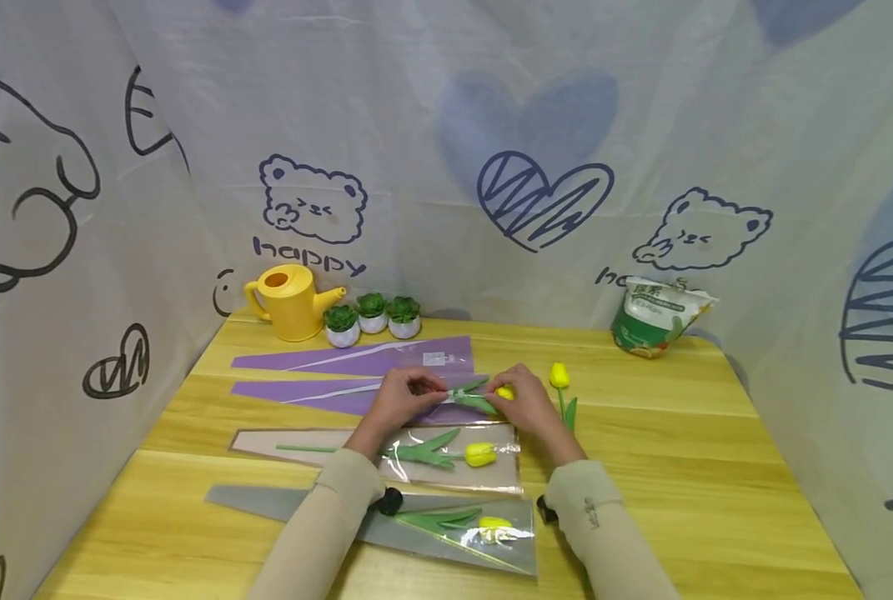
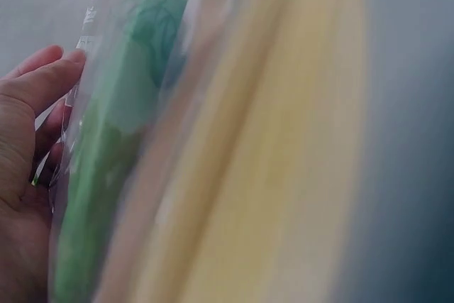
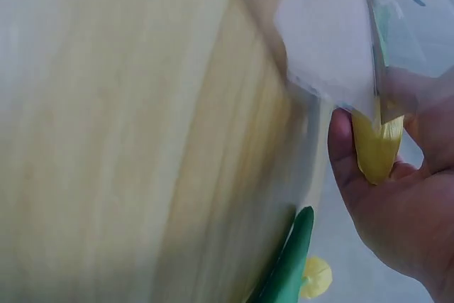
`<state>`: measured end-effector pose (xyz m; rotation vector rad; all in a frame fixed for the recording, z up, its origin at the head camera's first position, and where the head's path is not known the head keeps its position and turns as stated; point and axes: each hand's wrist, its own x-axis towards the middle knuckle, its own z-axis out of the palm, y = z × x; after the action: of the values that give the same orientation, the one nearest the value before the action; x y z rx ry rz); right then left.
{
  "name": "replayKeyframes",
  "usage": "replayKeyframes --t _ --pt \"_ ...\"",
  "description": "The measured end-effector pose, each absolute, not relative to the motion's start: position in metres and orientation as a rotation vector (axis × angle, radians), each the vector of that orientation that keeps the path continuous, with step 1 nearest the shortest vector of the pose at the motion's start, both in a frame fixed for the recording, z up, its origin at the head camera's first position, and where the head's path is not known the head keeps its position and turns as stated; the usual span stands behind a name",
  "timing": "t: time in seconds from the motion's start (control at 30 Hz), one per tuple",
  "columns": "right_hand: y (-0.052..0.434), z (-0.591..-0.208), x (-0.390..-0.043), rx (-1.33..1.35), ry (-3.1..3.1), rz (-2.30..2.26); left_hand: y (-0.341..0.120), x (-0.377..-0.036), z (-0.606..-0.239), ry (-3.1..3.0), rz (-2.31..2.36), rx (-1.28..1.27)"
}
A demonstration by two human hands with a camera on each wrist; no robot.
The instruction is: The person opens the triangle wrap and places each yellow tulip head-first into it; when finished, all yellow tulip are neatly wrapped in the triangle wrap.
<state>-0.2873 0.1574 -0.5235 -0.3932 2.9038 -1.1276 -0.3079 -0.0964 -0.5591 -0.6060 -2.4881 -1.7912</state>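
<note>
My right hand (image 1: 524, 402) holds an artificial yellow tulip (image 1: 504, 392) by its bloom, the fingers curled round it in the right wrist view. The tulip's green leaves (image 1: 470, 400) point left, over the nearer of two purple flower sleeves (image 1: 296, 390). At that sleeve, my left hand (image 1: 408, 393) brings thumb and forefinger together on the clear film beside the leaves. In the left wrist view its fingertips (image 2: 73, 60) meet the film's edge. Below lie a pale pink sleeve (image 1: 258, 437) and a grey sleeve (image 1: 266, 497), each with a yellow tulip inside.
Another yellow tulip (image 1: 559, 375) lies loose right of my right hand. At the back left stand a yellow watering can (image 1: 292, 304) and three small potted succulents (image 1: 372, 312). A green-and-white bag (image 1: 652, 321) sits at the back right, before a printed curtain (image 1: 431, 167).
</note>
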Motion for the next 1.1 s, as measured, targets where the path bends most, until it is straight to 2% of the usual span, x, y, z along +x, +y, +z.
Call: replayKeyframes --t 0.2,0.43,0.9,1.1 --pt "0.166 -0.522 -0.287 -0.294 2.832 -1.189 -0.094 -0.309 -0.56 -2.462 -1.801 -0.606" --pt "0.184 -0.523 -0.283 -0.02 2.445 -1.637 -0.095 -0.308 -0.561 -2.468 -1.826 -0.552" --pt "0.186 -0.531 -0.279 -0.118 2.441 -1.676 -0.096 -0.305 -0.557 -2.501 -1.806 -0.555" --pt "0.177 -0.529 -0.279 -0.056 2.407 -1.728 -0.095 -0.304 -0.556 -2.497 -1.821 -0.554"
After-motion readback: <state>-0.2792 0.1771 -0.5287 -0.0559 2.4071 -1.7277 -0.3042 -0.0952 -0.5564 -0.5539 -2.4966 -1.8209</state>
